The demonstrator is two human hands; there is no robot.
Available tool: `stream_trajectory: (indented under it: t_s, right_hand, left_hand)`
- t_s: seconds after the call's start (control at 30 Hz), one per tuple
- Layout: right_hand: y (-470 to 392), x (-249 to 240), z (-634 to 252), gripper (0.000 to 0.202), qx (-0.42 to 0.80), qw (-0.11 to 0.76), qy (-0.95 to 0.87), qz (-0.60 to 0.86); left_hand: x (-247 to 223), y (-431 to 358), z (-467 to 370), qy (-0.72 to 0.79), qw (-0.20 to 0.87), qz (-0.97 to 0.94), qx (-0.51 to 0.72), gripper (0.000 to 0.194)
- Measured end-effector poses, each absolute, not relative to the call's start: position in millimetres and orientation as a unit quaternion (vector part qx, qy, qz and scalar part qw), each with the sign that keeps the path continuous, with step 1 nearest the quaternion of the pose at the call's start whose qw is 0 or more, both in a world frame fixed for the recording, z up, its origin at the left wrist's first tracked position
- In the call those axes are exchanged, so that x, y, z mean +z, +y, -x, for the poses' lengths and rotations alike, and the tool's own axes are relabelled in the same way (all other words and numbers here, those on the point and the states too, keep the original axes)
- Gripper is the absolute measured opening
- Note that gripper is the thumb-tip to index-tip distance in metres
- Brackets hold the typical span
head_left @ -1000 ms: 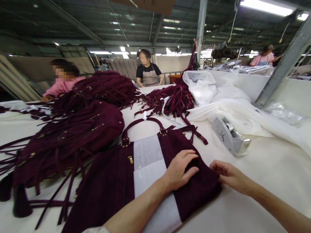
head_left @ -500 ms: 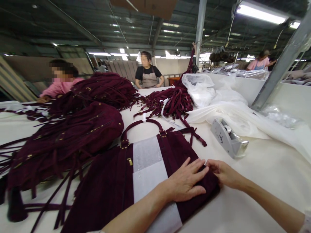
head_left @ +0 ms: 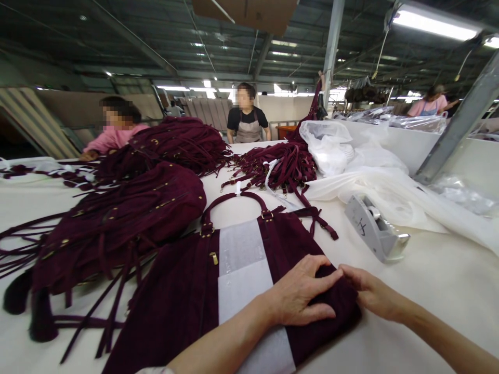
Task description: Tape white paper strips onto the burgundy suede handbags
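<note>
A dark red bag [head_left: 183,291] lies flat on the white counter [head_left: 429,291], with a white paper band [head_left: 244,270] across its middle. The left hand [head_left: 300,298] rests on the bag's right corner, fingers [head_left: 327,278] spread and flat. The right hand [head_left: 370,296] touches the same corner, fingers close together, holding nothing. A grey tape holder [head_left: 374,234] nearby has a dark mark I cannot read.

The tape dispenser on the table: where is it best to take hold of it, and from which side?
Probably by the tape dispenser's grey body, across its two flat side walls, coming from above. It lies free on the table, right of the bag; the metal end near the person looks like a cutter, so keep fingers off it.
</note>
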State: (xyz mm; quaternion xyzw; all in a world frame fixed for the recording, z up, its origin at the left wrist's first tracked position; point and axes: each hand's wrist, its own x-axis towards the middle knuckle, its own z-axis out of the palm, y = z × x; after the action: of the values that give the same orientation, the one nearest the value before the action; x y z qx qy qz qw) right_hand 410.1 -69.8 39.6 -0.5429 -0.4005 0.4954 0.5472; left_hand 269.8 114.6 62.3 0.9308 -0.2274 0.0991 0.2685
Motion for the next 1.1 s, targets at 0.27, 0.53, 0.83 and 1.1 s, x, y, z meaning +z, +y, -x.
stream_trajectory:
  t_s: [0.27,0.53,0.83,1.1]
  right_hand:
    - [-67,58,-415,0.032,0.582,0.489,-0.379,0.527]
    - [-66,39,-422,0.030,0.601,0.442,-0.379,0.547]
    - [-67,34,-421,0.025,0.542,0.453,-0.321,0.631]
    - [-56,73,-416,0.052,0.052,0.392,-0.435,0.809]
  left_hand:
    - [64,117,-269,-0.231,0.290,-0.923,0.102,0.071]
    - [61,116,-271,-0.243,0.306,-0.916,0.092,0.073]
    - [67,104,-261,-0.235,0.311,-0.921,0.011,0.070]
    - [82,87,-239,-0.181,0.032,-0.972,-0.147,0.060]
